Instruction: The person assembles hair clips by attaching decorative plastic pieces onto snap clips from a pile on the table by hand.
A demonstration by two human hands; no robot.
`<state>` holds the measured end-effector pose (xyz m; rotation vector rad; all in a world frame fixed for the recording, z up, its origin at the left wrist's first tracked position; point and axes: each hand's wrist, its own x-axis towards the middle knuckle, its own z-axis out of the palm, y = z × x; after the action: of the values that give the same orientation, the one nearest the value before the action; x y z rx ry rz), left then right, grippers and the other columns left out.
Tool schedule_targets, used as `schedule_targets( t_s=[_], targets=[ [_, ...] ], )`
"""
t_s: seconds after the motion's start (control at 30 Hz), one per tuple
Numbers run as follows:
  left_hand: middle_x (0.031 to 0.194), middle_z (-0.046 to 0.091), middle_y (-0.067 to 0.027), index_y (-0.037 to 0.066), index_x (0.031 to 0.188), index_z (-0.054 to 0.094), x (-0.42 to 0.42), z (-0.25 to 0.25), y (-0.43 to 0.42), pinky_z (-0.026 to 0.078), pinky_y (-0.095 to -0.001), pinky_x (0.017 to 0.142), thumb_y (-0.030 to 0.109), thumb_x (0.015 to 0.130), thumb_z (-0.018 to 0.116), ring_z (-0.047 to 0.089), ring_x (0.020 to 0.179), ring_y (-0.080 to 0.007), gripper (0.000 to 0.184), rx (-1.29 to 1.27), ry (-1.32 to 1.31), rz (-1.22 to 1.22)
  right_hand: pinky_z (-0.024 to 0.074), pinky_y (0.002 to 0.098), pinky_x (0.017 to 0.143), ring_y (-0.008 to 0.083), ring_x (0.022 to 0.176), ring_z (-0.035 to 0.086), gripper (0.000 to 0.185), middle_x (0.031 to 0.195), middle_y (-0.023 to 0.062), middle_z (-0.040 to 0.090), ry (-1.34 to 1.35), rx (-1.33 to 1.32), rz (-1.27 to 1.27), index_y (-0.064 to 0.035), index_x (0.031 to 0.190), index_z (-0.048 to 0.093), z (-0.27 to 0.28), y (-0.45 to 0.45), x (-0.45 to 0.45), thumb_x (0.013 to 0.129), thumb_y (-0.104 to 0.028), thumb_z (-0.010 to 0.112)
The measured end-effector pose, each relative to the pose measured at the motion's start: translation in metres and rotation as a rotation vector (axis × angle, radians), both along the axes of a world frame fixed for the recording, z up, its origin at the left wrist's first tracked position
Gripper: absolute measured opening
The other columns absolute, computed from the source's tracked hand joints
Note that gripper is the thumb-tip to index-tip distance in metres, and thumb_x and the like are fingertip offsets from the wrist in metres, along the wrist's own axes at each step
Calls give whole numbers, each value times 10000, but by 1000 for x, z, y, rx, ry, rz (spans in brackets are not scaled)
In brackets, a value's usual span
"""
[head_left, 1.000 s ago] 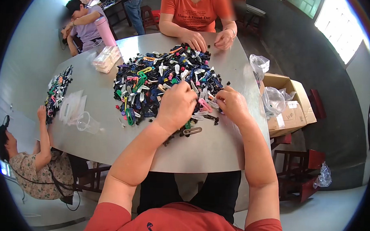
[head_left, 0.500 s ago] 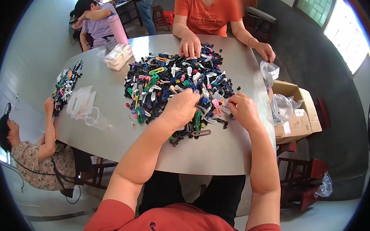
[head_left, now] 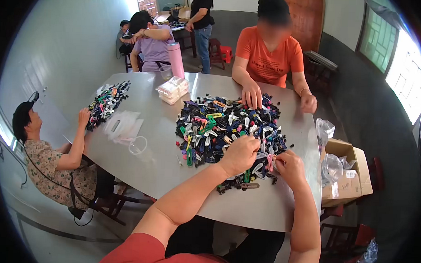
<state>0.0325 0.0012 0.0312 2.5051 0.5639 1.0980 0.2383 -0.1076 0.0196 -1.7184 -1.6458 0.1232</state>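
A large heap of mixed hair clips (head_left: 210,145), mostly black, navy and white with some green, pink and orange, lies on the metal table (head_left: 172,176). My left hand (head_left: 240,155) is over the near right part of the heap, fingers closed in a pinch; what they hold is hidden. Just right of it, my right hand (head_left: 291,167) is also pinched at the heap's right edge, its fingertips beside a pink clip (head_left: 270,162). I cannot make out what is in them. A brown snap clip (head_left: 250,185) lies at the near edge, below my left hand.
Across the table, a person in orange has one hand (head_left: 252,96) on the heap. At left, another person's hand (head_left: 84,117) touches a smaller clip pile (head_left: 107,102). Clear bags (head_left: 122,127), a plastic cup (head_left: 137,145), white packs (head_left: 173,90), a pink bottle (head_left: 175,60) and a cardboard box (head_left: 343,185) stand around.
My view has tilted up, so the table sits lower and further right in the picture. My hands have come slightly closer together over the heap's right side.
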Motion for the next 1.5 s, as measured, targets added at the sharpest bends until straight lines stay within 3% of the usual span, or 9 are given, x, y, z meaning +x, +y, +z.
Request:
schedule_targets(
  t_s=[0.2, 0.3, 0.6, 0.63, 0.7, 0.77, 0.87, 1.1, 1.5],
  targets=[
    [809, 559, -168, -1, 836, 518, 1, 2, -7, 466, -444, 673, -1, 827, 601, 582, 758, -376, 84, -179, -53, -40, 547, 403, 704, 330, 783, 675, 270, 950, 106, 662, 105, 5, 248, -36, 1106, 708, 28, -6, -34, 840, -72, 731],
    [808, 559, -170, -3, 838, 516, 2, 1, -9, 464, -449, 666, -4, 828, 604, 581, 746, -377, 89, -207, -30, -49, 538, 391, 658, 311, 742, 663, 205, 916, 100, 652, -80, 175, 232, -45, 1057, 719, 7, 3, -33, 853, -69, 726],
    [855, 595, -198, -8, 964, 522, 7, 6, -23, 484, -485, 737, -34, 819, 572, 603, 821, -420, 155, -358, -59, -33, 509, 362, 617, 282, 687, 644, 104, 815, 125, 633, -8, 216, 120, -1, 945, 729, 9, 2, -39, 844, 25, 720],
    [904, 605, -197, -18, 1025, 575, 9, -2, -20, 504, -475, 774, -23, 822, 582, 612, 866, -406, 203, -291, -93, -27, 509, 362, 617, 282, 687, 644, 104, 815, 125, 633, -8, 220, 140, -1, 945, 729, 7, 3, -38, 844, 25, 720],
    [908, 605, -179, 8, 920, 609, 8, -10, -16, 512, -460, 771, 3, 826, 595, 625, 874, -377, 95, -19, -65, 52, 523, 386, 642, 319, 705, 651, 105, 830, 121, 639, 5, 268, 111, -44, 955, 731, 1, 6, -33, 854, -22, 714],
    [947, 580, -168, 25, 923, 671, 5, -16, -15, 498, -450, 808, 38, 803, 626, 599, 906, -358, 129, 41, 156, 157, 517, 384, 644, 324, 707, 646, 124, 830, 128, 637, -11, 286, 131, -34, 975, 730, 3, 7, -31, 856, -9, 706],
    [950, 579, -110, 41, 1016, 672, 4, 4, -26, 459, -398, 840, 87, 804, 659, 590, 937, -291, 217, 224, 17, 196, 503, 392, 647, 316, 726, 645, 131, 841, 149, 644, 7, 267, 41, 9, 975, 725, 8, 5, -34, 854, 35, 682],
    [903, 602, -107, 48, 852, 622, 9, -10, -30, 525, -396, 776, 99, 853, 601, 638, 900, -281, 55, 166, 218, 128, 504, 418, 609, 328, 686, 633, 62, 803, 113, 598, -162, 243, 87, -50, 909, 714, 3, 5, -44, 861, -19, 691],
    [943, 620, -142, 22, 880, 647, 13, -13, -31, 527, -388, 853, 47, 796, 636, 626, 937, -306, 89, 87, 194, 105, 492, 436, 601, 343, 677, 614, 32, 791, 111, 586, -126, 253, 75, -55, 868, 673, 6, 5, -48, 859, -30, 691]
  ],
)
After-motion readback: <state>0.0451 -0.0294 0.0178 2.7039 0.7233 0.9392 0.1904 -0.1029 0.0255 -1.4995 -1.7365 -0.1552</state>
